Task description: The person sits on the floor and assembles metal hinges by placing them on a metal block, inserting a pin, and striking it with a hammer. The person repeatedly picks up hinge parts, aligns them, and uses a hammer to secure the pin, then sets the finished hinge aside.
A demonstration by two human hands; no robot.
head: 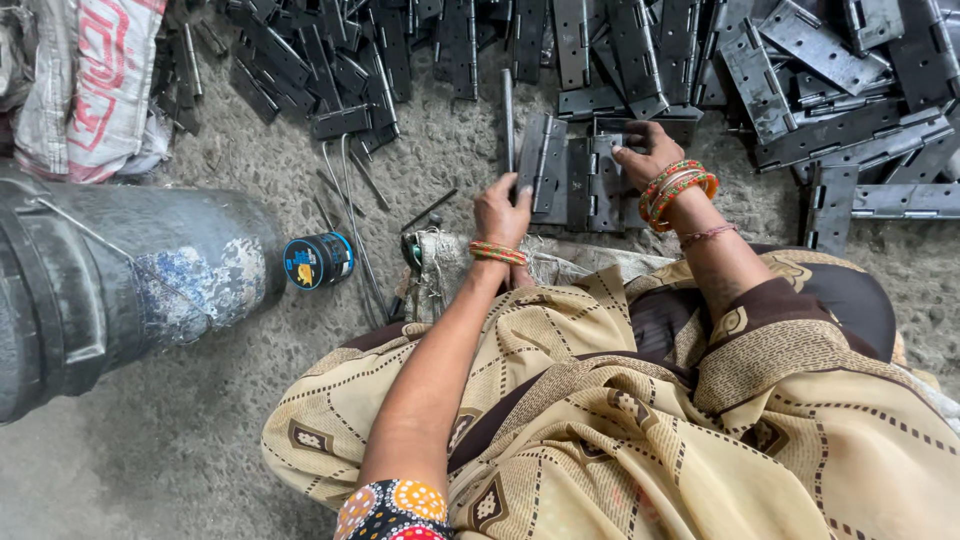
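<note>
I sit on a rough concrete floor over a row of dark metal hinges lined up in front of me. My left hand, with a beaded bangle at the wrist, grips the left end of the row. At the row's far right end rests my right hand, with several orange and green bangles; its fingers press on a hinge. A long metal pin stands beside the left hinge.
A large heap of loose hinges covers the floor ahead. Thin wire rods lie to the left. A small blue and black tin sits by a big dark drum. A cloth sack lies at the top left.
</note>
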